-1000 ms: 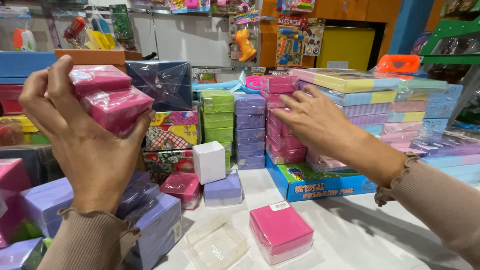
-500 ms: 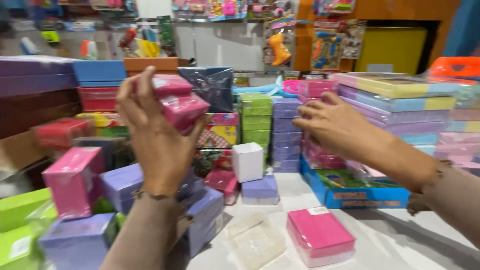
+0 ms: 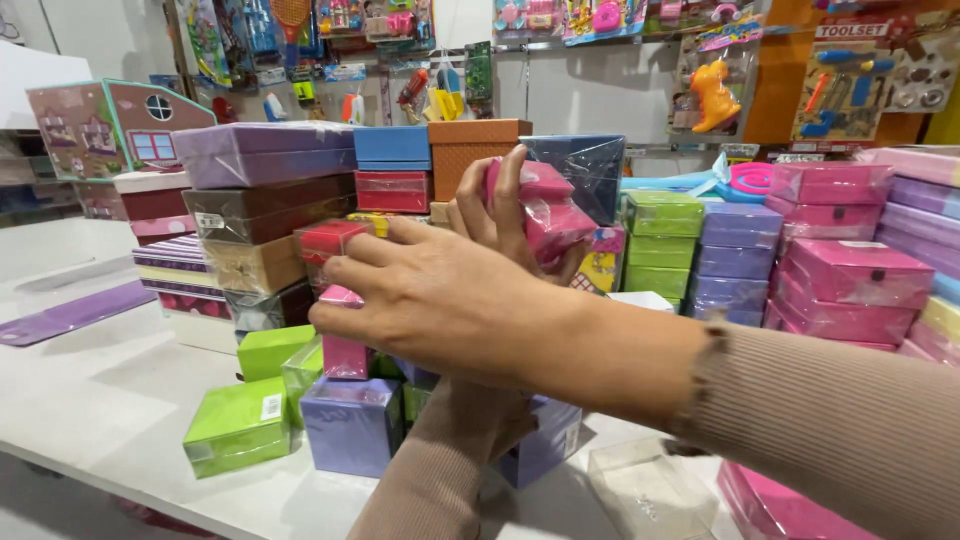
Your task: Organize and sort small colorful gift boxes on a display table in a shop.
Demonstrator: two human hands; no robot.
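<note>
- Where the view starts, closest to me, a clear plastic box (image 3: 650, 490) lies on the white table (image 3: 100, 400), with a flat pink box (image 3: 780, 510) just beside it at the lower right.
- A little further in, a purple box (image 3: 350, 425) and a green box (image 3: 235, 425) sit side by side on the table, with more small boxes packed around them.
- My right hand (image 3: 430, 295) crosses in front from the right, fingers (image 3: 350, 250) stretched out and loose, holding nothing. Its fingertips are near a red box (image 3: 325, 238) and above a small pink box (image 3: 345, 350); I cannot tell whether they touch either.
- Behind it, my left hand (image 3: 490, 215) is raised on an upright forearm, fingers closed around two pink boxes (image 3: 545, 210) stacked one on the other, wrapped in shiny film and held well above the table.
- As I judge it, the step in hand is carrying that pair while the free hand works among the small boxes. Any move with the pair calls for a steady squeeze, since the film looks slippery and the top one could slide.
- Beyond, stacks of purple, brown, blue and orange boxes (image 3: 270, 150) rise at the left, green and pink ones at the right.
- Farthest off, toys (image 3: 712, 95) hang on the wall.
</note>
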